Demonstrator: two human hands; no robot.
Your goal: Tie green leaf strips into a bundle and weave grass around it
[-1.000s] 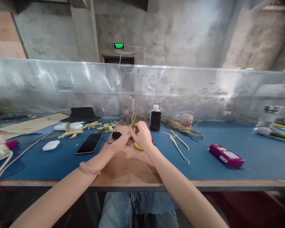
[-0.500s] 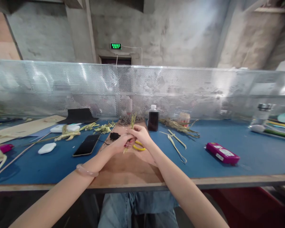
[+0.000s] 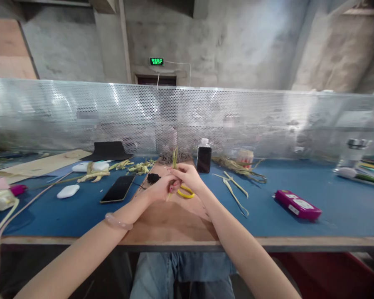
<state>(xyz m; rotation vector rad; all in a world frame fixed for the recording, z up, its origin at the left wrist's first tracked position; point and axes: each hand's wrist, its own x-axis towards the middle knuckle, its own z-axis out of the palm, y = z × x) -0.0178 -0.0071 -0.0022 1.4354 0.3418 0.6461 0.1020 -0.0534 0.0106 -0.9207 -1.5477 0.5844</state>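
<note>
Both of my hands meet over a wooden board point(image 3: 174, 222) at the middle of the table. My left hand point(image 3: 162, 187) is closed, its fingers curled round the lower part of a bundle of dried plant strips point(image 3: 175, 158). Against it, my right hand point(image 3: 187, 175) pinches the same bundle, whose greenish-yellow upper end stands upright above the fingers. The fingers overlap, so part of the grip is hidden. Just beside my right hand lies a yellow-handled tool point(image 3: 186, 192), perhaps scissors, partly covered. A small black clump point(image 3: 153, 178) with a thin thread rests left of my hands.
Left are a phone point(image 3: 117, 189), a white case point(image 3: 68, 191) and pale plant scraps point(image 3: 141, 167). A dark bottle point(image 3: 204, 157) stands behind my right hand. Further right lie loose strips point(image 3: 233, 193), a dried bundle point(image 3: 237, 166), a magenta pack point(image 3: 297, 204) and a clear flask point(image 3: 352, 155).
The view has shifted slightly, so everything sits a little further right. My hands stay together on the plant strips, with the fingers slightly rearranged.
</note>
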